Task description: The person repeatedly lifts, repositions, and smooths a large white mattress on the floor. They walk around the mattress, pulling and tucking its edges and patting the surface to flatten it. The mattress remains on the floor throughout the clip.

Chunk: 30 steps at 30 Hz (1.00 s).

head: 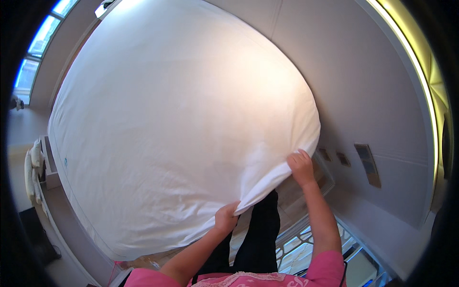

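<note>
A white fitted sheet [172, 107] covers the mattress of a large bed that fills most of the view. My left hand [227, 216] grips the sheet's edge at the near side of the bed. Farther right, near the bed's corner, my right hand [300, 167] has its fingers closed on the same edge. Between the two hands the cloth is pulled into a taut fold. Wrinkles spread over the near part of the sheet, while the far part lies smoother. The mattress under the cloth is hidden.
A wall [344, 82] with switch or socket plates [368, 165] runs along the bed's right. Windows [39, 39] are at upper left. Pillows or cushions [34, 172] and a dark flat object [37, 233] lie at far left. Wooden floor [287, 197] shows around my legs.
</note>
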Motion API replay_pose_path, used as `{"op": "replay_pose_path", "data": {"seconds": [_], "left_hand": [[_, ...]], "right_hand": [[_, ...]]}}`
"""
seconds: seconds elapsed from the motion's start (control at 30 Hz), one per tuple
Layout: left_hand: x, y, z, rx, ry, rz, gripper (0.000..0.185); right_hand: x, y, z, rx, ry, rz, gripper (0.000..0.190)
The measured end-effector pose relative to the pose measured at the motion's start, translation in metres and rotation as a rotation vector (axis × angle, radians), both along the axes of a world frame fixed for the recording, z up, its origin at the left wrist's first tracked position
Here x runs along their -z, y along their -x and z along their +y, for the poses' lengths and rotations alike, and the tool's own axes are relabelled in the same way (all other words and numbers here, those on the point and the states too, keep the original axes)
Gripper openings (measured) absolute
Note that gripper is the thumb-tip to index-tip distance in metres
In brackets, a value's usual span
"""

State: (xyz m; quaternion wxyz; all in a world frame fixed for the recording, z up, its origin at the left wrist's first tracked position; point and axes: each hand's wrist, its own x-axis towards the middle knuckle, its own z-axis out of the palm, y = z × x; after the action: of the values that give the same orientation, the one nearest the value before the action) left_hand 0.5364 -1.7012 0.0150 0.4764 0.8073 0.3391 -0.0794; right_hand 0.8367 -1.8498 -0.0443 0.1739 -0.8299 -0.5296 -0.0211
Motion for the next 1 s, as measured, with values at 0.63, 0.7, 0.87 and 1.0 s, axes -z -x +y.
{"op": "replay_pose_path", "data": {"seconds": [0.63, 0.7, 0.87, 1.0], "left_hand": [[0.001, -0.195, -0.069, 0.009, -0.113, -0.24, 0.049], [-0.013, -0.202, -0.072, -0.084, -0.053, -0.127, 0.034], [-0.035, -0.187, -0.058, -0.137, 0.062, -0.003, 0.031], [-0.013, -0.179, -0.079, -0.114, -0.046, -0.185, 0.034]], "right_hand": [[-0.073, -0.009, -0.023, -0.185, -0.002, 0.316, 0.009], [-0.06, -0.03, -0.034, -0.128, -0.028, 0.198, 0.02], [-0.037, -0.089, -0.026, 0.083, 0.112, 0.093, 0.032], [-0.035, -0.124, -0.04, 0.014, -0.052, 0.104, 0.008]]}}
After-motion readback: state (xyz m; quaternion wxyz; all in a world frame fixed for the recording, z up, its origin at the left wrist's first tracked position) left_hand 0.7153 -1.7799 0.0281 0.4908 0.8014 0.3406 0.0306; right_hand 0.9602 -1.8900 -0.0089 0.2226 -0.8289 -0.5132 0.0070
